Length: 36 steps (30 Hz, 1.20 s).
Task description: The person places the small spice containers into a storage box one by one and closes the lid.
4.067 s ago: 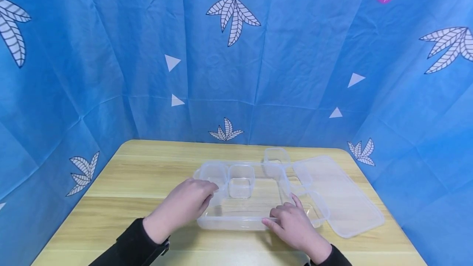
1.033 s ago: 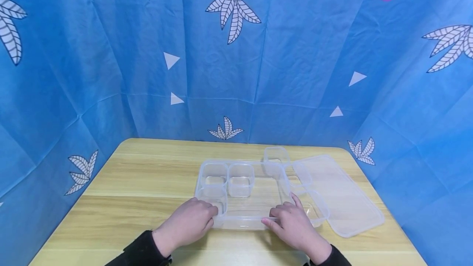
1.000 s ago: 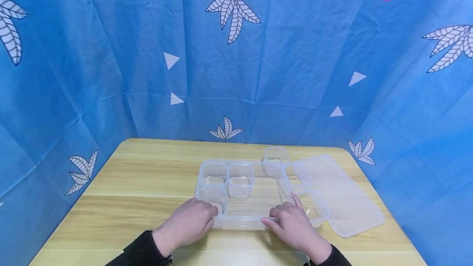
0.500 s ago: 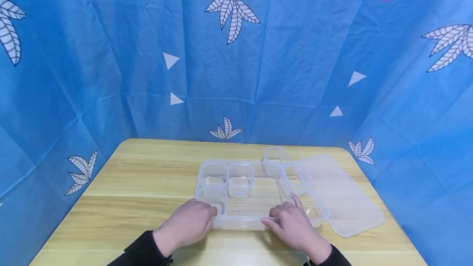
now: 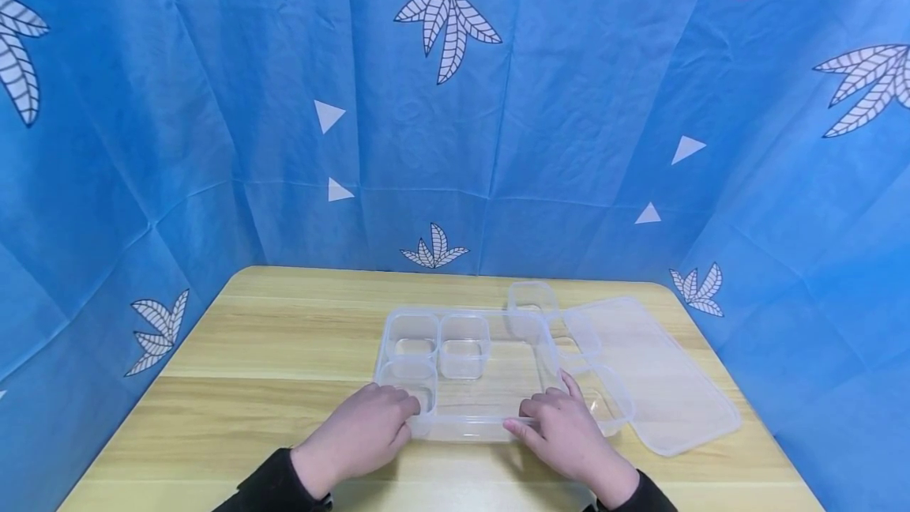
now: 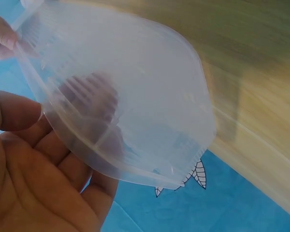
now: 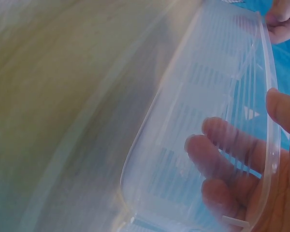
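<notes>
A large clear plastic box (image 5: 483,429) lies on the wooden table, with three small clear tubs in its left part: one back left (image 5: 412,330), one beside it (image 5: 464,338), one front left (image 5: 408,374). My left hand (image 5: 359,431) is at the front left corner, fingers curled over the rim by the front left tub; in the left wrist view my left hand (image 6: 43,179) has its fingers behind the clear wall. My right hand (image 5: 569,433) grips the front rim near the right corner; in the right wrist view its thumb and fingers (image 7: 222,154) are on either side of the wall.
Several small clear tubs stand along the box's right side, one at the back (image 5: 532,295) and one near my right hand (image 5: 614,393). A flat translucent lid (image 5: 675,385) lies at the right. A blue patterned cloth (image 5: 569,141) surrounds the wooden table (image 5: 284,338).
Compared with the oldest frame, the front left tub now sits lower inside the box, and my left hand has moved down toward the front left corner. My right hand has stayed in place.
</notes>
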{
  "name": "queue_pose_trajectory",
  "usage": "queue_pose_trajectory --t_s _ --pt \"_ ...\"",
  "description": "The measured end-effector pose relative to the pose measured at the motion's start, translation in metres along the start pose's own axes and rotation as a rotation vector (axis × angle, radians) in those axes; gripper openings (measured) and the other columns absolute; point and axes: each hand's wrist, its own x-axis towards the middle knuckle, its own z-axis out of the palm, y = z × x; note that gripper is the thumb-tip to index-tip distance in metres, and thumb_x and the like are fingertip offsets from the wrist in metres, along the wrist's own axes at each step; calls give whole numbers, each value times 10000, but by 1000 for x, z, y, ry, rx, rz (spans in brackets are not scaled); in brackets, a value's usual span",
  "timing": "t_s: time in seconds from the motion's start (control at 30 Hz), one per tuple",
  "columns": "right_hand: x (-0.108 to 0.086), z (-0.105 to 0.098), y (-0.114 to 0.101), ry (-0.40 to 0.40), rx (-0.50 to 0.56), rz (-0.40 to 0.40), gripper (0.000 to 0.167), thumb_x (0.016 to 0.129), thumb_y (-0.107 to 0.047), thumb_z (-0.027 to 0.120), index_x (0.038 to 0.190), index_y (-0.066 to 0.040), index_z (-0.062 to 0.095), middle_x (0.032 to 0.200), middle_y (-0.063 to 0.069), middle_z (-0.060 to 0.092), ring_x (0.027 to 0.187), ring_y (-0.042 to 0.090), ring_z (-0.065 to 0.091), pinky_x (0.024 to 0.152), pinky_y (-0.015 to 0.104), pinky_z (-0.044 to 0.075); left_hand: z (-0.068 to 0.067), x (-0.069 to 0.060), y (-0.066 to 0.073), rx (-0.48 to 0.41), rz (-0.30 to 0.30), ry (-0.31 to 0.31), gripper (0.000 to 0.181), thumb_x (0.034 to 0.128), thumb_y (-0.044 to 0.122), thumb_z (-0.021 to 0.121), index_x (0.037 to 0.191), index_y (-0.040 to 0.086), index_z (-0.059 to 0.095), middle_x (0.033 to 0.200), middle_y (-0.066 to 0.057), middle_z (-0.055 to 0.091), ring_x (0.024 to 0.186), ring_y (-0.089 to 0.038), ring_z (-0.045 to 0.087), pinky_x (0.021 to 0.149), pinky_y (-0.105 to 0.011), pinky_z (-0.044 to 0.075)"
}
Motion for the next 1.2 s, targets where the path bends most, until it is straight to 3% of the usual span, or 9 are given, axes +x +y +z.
queue_pose_trajectory --t_s 0.13,0.47,0.8,0.97,1.2 --pt "0 -1 -1 -5 3 4 311 940 -457 663 700 -282 572 662 -222 485 706 55 531 1090 656 258 -2 0 -1 -20 -12 40 172 911 101 578 1000 99 725 934 28 690 894 -157 654 820 -422 535" --pt "0 -1 -2 -3 -4 3 340 951 -493 632 696 -278 569 657 -220 485 701 56 536 1088 654 265 -3 -1 -2 -4 -70 131 95 942 178 636 968 129 715 929 46 684 875 -129 633 772 -370 503" --pt "0 -1 -1 -13 0 13 327 951 -491 634 709 -275 595 675 -212 516 716 63 552 1098 656 253 7 -2 2 10 -77 208 90 923 211 687 962 131 699 1000 8 667 966 -181 620 867 -430 488" --pt "1 -1 -2 -13 0 5 348 961 -513 607 711 -270 600 679 -207 521 714 65 559 1092 662 257 7 -3 4 -24 -110 203 128 934 231 685 989 118 708 1040 -12 672 1036 -214 606 958 -488 452" --pt "1 -2 -1 -41 7 25 301 949 -476 643 725 -278 614 681 -213 522 727 65 565 1101 659 241 13 -6 5 -41 -133 138 223 967 327 640 1030 129 720 1025 -8 697 1059 -231 607 1025 -535 397"
